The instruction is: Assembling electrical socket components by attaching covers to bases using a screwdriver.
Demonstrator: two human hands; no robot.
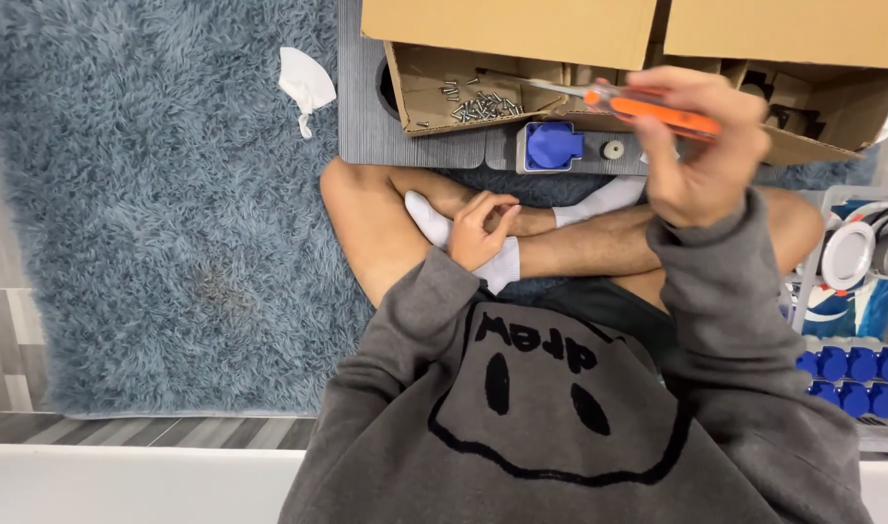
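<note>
My right hand is raised over my crossed legs and grips a screwdriver with an orange handle, its metal shaft pointing left over a cardboard box flap. Below the shaft, a blue socket part sits on a grey board. A pile of small screws lies on the open cardboard flap. My left hand rests on my ankle by a white sock, fingers curled, holding nothing that I can see.
Cardboard boxes stand along the far side. A crumpled white piece lies on the blue shaggy rug. At right, a rack holds several blue socket parts and white round fittings.
</note>
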